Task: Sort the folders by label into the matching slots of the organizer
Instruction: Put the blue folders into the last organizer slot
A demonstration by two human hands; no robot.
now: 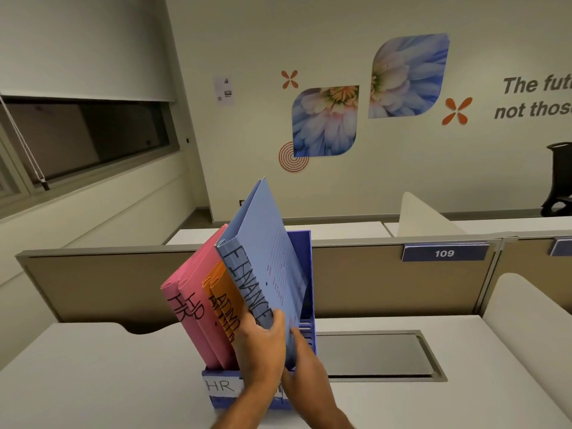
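Both hands are on the FINANCE folder (266, 249) at centre frame, left hand (263, 345) gripping its spine, right hand (305, 363) pressing straight fingers on its cover, and I judge its long axis, leaning up-left, must descend into the organizer (305, 267) right slot just below.

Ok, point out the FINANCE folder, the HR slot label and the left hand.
FINANCE folder (263, 243): head view, blue front cover.
HR slot label (221, 386): head view, its lettering.
left hand (261, 348): head view, its back.

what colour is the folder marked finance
The folder marked finance is light blue with black handwritten lettering, seen best in the head view.
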